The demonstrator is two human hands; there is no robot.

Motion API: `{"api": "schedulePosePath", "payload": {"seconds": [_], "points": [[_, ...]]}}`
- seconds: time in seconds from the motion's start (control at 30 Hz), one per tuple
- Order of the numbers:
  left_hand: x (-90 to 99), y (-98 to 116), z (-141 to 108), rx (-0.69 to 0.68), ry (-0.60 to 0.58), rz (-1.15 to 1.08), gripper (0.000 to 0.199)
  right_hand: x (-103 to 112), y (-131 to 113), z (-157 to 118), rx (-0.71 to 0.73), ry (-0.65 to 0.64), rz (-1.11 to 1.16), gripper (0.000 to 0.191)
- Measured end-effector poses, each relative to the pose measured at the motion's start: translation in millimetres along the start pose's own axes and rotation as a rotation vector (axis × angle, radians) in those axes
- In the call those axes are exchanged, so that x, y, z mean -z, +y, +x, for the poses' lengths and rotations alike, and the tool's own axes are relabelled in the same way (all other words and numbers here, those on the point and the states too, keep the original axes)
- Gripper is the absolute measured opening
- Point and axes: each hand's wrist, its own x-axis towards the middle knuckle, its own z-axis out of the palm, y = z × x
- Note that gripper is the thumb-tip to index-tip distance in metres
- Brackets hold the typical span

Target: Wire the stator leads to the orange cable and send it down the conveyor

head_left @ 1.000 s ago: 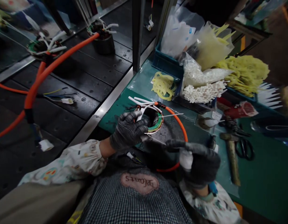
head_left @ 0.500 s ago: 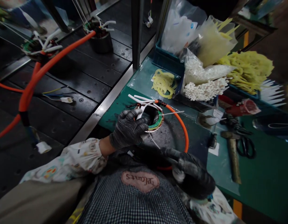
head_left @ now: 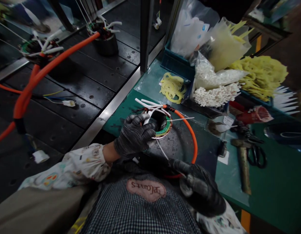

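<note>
Gripping the wound coil, my left hand is clamped on its rim; my right hand pinches a white cord. My apron patch reads "Plantes".

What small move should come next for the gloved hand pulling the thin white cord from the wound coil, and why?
Probably a further short pull toward the body. The right hand grips a thin white cord running taut from the round copper-wound coil with green edge, which the left hand pins on the green bench mat.
</note>
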Motion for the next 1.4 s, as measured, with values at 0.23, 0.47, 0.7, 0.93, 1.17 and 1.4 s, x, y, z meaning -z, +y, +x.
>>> {"api": "schedulePosePath", "payload": {"seconds": [0.23, 0.47, 0.7, 0.93, 1.17, 1.4], "points": [[6.2, 0, 4, -0.007, -0.061, 0.002, 0.023, -20, 17, 37, 0.308, 0.136, -0.264, 0.036], [0.2, -12, 6, -0.042, 0.089, -0.200, 0.016, -24, 42, 100, 0.256, 0.503, -0.580, 0.035], [-8.1, -15, 3, -0.012, 0.108, -0.238, 0.017, -21, 14, 135, 0.211, 0.425, -0.341, 0.025], [-9.8, -13, 0, 0.037, 0.047, -0.235, 0.014, -3, 11, 133, 0.185, 0.167, 0.004, 0.020], [-11.3, -11, 2, 0.138, -0.110, -0.288, 0.025, -5, 11, 134, 0.172, 0.249, 0.003, 0.011], [-9.7, -14, -1, 0.063, -0.013, -0.279, 0.023, -3, 30, 117, 0.417, 0.102, -0.203, 0.013]]}}
